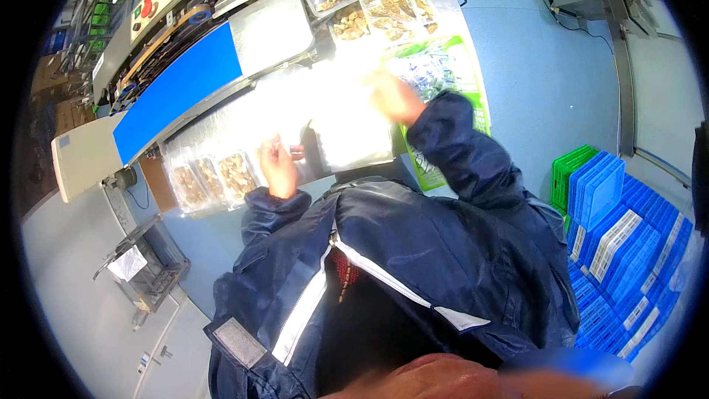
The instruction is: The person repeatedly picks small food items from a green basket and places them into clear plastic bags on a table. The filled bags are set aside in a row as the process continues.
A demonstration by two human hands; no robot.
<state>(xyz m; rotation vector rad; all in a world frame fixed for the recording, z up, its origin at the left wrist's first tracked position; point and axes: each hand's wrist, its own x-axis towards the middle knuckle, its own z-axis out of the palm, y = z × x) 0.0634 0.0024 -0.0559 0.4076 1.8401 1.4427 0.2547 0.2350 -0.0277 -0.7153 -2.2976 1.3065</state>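
I'm seeing clear packs of brown food lying just beside my half-curled left hand; my right hand is showing blurred in glare near a green bag; I'm not making out either grip.

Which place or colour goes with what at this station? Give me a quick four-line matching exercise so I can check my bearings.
Things:
1. Left hand
2. Right hand
3. Stacked crates
4. Long flat panel

Places and colours:
A. At the picture's right side, mostly blue with some green
B. Near the green-edged bag, blurred
C. Solid blue throughout, at the upper left
D. Just right of the clear-wrapped trays of brown pieces

Right pairs: 1-D, 2-B, 3-A, 4-C.
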